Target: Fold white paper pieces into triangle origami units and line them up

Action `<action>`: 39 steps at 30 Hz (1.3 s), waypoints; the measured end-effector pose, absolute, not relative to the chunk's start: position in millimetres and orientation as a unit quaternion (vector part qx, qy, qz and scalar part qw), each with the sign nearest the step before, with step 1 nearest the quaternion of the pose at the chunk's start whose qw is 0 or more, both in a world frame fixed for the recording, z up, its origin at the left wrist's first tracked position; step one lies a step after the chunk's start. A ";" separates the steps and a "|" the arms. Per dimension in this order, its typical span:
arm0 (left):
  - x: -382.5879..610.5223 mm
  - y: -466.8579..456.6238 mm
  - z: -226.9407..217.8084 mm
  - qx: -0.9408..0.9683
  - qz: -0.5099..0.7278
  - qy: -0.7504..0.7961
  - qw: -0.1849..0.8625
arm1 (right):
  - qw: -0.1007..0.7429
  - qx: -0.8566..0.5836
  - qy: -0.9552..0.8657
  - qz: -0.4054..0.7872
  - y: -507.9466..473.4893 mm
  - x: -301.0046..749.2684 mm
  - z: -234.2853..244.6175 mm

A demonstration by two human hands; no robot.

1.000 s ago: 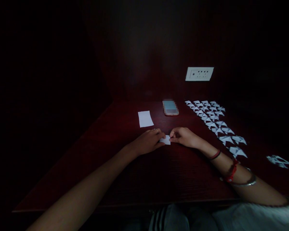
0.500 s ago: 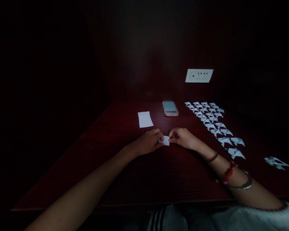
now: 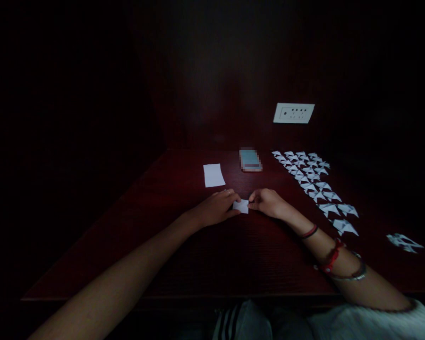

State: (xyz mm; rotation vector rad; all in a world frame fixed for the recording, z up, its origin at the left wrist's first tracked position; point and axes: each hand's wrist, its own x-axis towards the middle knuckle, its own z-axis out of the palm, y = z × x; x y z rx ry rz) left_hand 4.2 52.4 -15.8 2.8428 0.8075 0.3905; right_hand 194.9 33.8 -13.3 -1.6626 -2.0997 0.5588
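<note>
Between my two hands a small white folded paper [image 3: 241, 207] lies on the dark red table [image 3: 233, 264]. A diagonal crease shows faintly across it. My left hand [image 3: 219, 208], with a ring on one finger, has its thumb and fingertips closed on the paper's left edge. On the other side my right hand [image 3: 266, 203] pinches the right edge between thumb and forefinger; its remaining fingers are curled in. A larger white sheet [image 3: 214, 175] lies flat beyond my left hand.
Several folded white paper shapes [image 3: 310, 177] stand in rows along the right side. Another small heap of folded paper [image 3: 404, 242] lies at the far right. A blurred phone-like object [image 3: 250, 160] rests near the back wall, below a white socket plate [image 3: 293, 113].
Both hands keep their places at the paper's edges. My left fingers have drawn back slightly, so more of the paper and its crease shows. The view has shifted slightly.
</note>
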 end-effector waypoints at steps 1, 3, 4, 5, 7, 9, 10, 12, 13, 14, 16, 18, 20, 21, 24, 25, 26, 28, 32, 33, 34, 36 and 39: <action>4.2 52.6 -16.5 0.950 0.131 0.271 0.077 | 0.203 -0.594 -0.751 0.202 33.9 195.2 -13.4; 4.3 52.8 -17.3 0.951 0.129 0.272 0.075 | 0.210 -0.593 -0.747 0.216 34.6 195.7 -14.6; 4.4 52.7 -17.5 0.951 0.128 0.273 0.074 | 0.215 -0.594 -0.741 0.225 35.2 195.8 -15.5; 4.6 52.6 -17.5 0.951 0.127 0.273 0.073 | 0.221 -0.597 -0.734 0.236 35.7 195.8 -16.6; 5.0 52.4 -17.6 0.951 0.126 0.273 0.071 | 0.233 -0.603 -0.716 0.262 36.8 195.4 -18.5; 5.3 52.2 -17.7 0.951 0.126 0.274 0.069 | 0.245 -0.608 -0.698 0.290 37.5 194.6 -19.6; 5.3 52.1 -17.7 0.951 0.125 0.274 0.069 | 0.249 -0.608 -0.690 0.303 37.7 194.1 -19.8; 5.4 51.8 -17.7 0.951 0.126 0.273 0.068 | 0.258 -0.609 -0.675 0.327 37.6 193.3 -19.5; 5.3 51.6 -17.5 0.951 0.126 0.273 0.068 | 0.261 -0.608 -0.670 0.337 37.4 193.0 -19.2; 5.3 51.4 -17.3 0.951 0.126 0.273 0.069 | 0.264 -0.605 -0.667 0.346 37.2 192.7 -18.9; 5.4 51.0 -16.7 0.951 0.125 0.274 0.069 | 0.271 -0.597 -0.666 0.356 36.7 192.3 -18.5; 5.6 50.6 -16.2 0.951 0.123 0.276 0.068 | 0.276 -0.592 -0.667 0.358 36.5 191.9 -18.9; 5.8 50.3 -15.9 0.950 0.123 0.279 0.066 | 0.283 -0.590 -0.668 0.354 36.6 191.4 -19.8; 5.9 50.1 -15.9 0.950 0.123 0.280 0.065 | 0.286 -0.588 -0.670 0.353 36.8 191.0 -20.1; 5.7 49.8 -15.8 0.949 0.123 0.283 0.068 | 0.305 -0.571 -0.672 0.360 37.0 189.3 -20.1; 5.5 49.7 -15.7 0.948 0.124 0.284 0.071 | 0.315 -0.564 -0.668 0.371 36.9 188.7 -19.7; 5.4 49.7 -15.6 0.947 0.126 0.284 0.076 | 0.326 -0.556 -0.661 0.385 36.7 188.0 -19.1; 5.5 49.8 -15.5 0.945 0.131 0.286 0.089 | 0.346 -0.545 -0.642 0.414 36.8 187.1 -18.6; 7.4 50.3 -17.0 0.936 0.145 0.304 0.104 | 0.358 -0.554 -0.638 0.398 40.4 187.9 -23.3; 8.3 50.4 -18.0 0.933 0.152 0.310 0.102 | 0.355 -0.559 -0.648 0.377 41.8 188.5 -25.4; 9.2 50.4 -19.1 0.931 0.159 0.315 0.097 | 0.352 -0.562 -0.660 0.352 43.3 189.1 -27.4; 11.0 50.1 -21.2 0.927 0.172 0.321 0.085 | 0.344 -0.566 -0.681 0.311 45.1 190.4 -30.2; 12.3 48.2 -21.7 0.929 0.177 0.319 0.065 | 0.327 -0.566 -0.697 0.294 44.6 192.2 -30.2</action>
